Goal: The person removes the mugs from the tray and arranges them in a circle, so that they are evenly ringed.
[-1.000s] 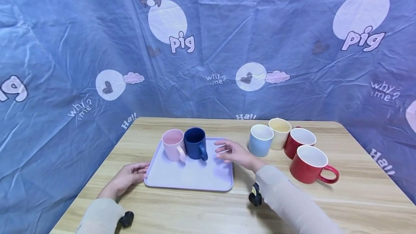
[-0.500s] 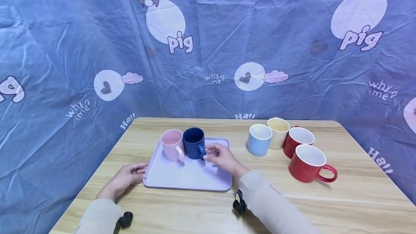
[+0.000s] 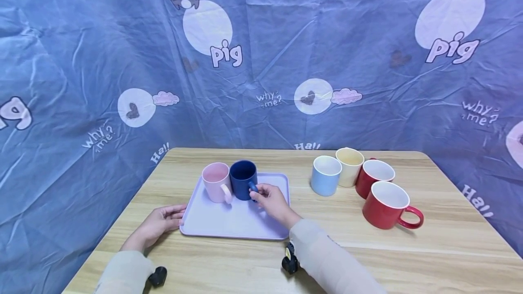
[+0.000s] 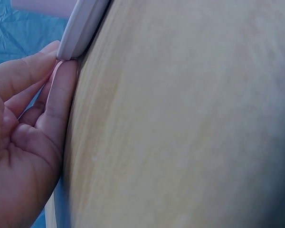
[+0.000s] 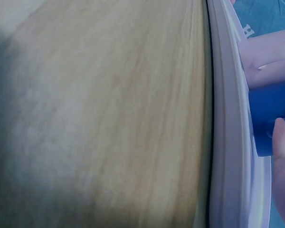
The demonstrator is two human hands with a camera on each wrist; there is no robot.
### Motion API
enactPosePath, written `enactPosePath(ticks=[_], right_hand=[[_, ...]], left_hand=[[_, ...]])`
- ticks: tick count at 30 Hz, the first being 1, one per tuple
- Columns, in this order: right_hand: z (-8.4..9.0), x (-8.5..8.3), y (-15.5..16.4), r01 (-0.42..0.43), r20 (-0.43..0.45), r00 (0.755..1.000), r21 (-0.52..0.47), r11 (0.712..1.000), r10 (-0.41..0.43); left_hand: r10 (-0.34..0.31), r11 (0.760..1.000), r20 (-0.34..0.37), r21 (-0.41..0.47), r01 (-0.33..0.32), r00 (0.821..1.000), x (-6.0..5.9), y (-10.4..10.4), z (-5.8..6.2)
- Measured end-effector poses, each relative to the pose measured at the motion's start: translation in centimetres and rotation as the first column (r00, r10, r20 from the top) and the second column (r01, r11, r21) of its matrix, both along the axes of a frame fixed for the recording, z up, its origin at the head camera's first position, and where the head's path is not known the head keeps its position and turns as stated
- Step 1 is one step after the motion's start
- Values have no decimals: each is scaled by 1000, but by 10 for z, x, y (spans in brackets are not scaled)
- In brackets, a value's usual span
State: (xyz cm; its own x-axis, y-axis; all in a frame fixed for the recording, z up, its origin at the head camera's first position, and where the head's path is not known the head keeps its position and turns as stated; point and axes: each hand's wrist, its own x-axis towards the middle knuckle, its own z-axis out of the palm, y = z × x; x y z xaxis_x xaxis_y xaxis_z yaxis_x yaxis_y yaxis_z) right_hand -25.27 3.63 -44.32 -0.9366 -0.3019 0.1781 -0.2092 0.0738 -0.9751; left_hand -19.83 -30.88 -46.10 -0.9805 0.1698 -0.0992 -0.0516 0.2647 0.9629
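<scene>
One blue pig-print backdrop [image 3: 278, 49] hangs behind everything, larger than the wood-grain surface [image 3: 220, 257] before it. Next comes a lilac rectangular tray [image 3: 229, 221], which serves as the clock's centre as the person sees it.

The left hand [image 3: 163, 221], just short of nine o'clock, lays fairly straight fingers against the tray's edge, presumably to steady it. The right hand [image 3: 274, 201], at three, has thumb and finger drawn narrow in a pinch.

Two red mugs, one in front [image 3: 382, 212] and one behind [image 3: 369, 180], stand off the tray toward three; a pale blue mug [image 3: 324, 183] and a cream mug [image 3: 350, 176] sit between two and three. On the tray, a pink mug [image 3: 216, 187] at eleven and a navy mug [image 3: 241, 185] at twelve stand upright side by side, apparently lined up along its far side.

Smallest is the navy mug's handle [image 3: 253, 186], pinched by the right hand, probably because it faces that way. This mug lies at ten o'clock from the right hand and two o'clock from the left, which is apart from it.
</scene>
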Motion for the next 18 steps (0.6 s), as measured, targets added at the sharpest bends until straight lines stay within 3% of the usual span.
enactPosePath(ticks=[3,7,18], right_hand=[[0,0,0,-2,1,1000,1,1000,2],[-12,-7,1,12,5,1000,4,1000,-12],[-10,-6,6,-35,-17,999,-15,999,35]], left_hand=[[3,1000,0,-2,-3,1000,0,0,0],[11,1000,0,-7,-11,1000,0,1,0],[9,1000,-3,-9,-9,1000,0,0,-2]])
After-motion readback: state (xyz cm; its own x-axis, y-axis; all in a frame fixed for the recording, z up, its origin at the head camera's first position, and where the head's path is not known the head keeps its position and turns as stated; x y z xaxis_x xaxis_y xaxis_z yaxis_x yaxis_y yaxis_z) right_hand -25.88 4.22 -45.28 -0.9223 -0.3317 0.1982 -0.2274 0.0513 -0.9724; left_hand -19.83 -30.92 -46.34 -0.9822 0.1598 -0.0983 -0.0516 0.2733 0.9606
